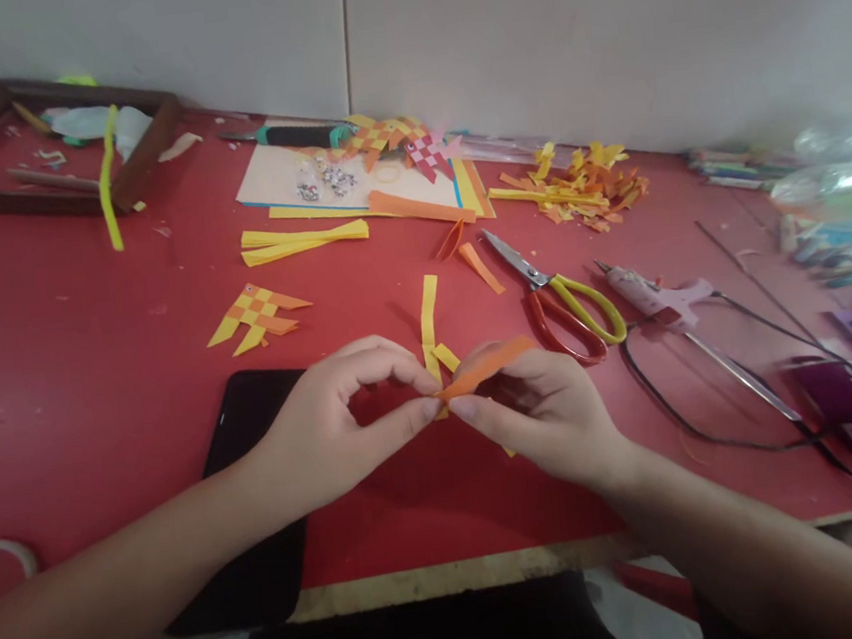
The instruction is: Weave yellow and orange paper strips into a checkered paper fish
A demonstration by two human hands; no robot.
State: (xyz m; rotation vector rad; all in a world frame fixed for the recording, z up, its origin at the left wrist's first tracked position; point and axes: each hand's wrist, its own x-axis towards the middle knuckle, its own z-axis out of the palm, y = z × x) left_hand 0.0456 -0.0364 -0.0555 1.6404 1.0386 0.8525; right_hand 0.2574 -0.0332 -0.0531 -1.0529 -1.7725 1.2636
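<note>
My left hand pinches folded yellow paper strips between thumb and forefinger just above the red table. My right hand meets it from the right, fingers closed on an orange paper strip that crosses the yellow ones. Both hands hover near the table's front edge, over the right edge of a black phone.
A woven yellow-orange paper fish lies to the left. Scissors and a pink glue gun with its cord lie to the right. Behind are loose yellow strips, card with more woven fish, a scrap pile and a wooden frame.
</note>
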